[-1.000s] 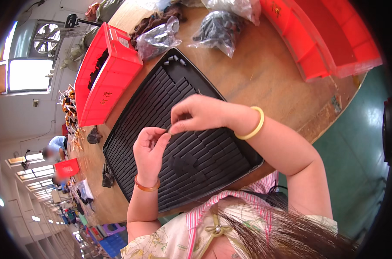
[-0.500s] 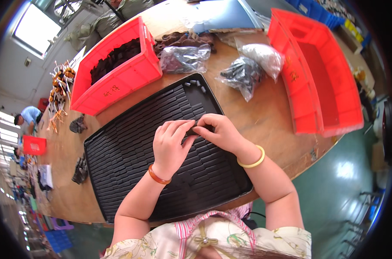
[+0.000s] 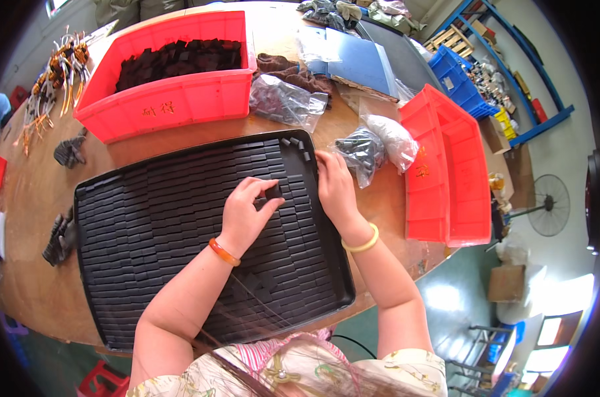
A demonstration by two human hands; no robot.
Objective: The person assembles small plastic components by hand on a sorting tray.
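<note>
My left hand (image 3: 247, 210) is over the black tray (image 3: 349, 281), thumb and forefinger pinching a small black block (image 3: 272, 192). Rows of similar black blocks (image 3: 181, 205) cover most of the tray's bottom. At the tray's right rim is my right hand (image 3: 338, 188), fingers bent and closed about the edge; its fingertips are partly hidden. Beside those fingers, several loose short blocks (image 3: 305, 155) sit in the tray's far right corner. A few more blocks (image 3: 263, 288) lie over the rows near the front, partly behind strands of hair.
A red bin (image 3: 161, 109) heaped with black pieces stands behind the tray. Another red bin (image 3: 426, 198) is at the right. Between them lie clear bags (image 3: 288, 102), a white-filled bag (image 3: 391, 142) and a blue folder (image 3: 359, 63). Dark gloves (image 3: 60, 235) lie left of the tray.
My hands, together over the tray before, are now apart. The right hand has moved to the tray's right rim; the left stays over the rows with a block. The view has turned rightward.
</note>
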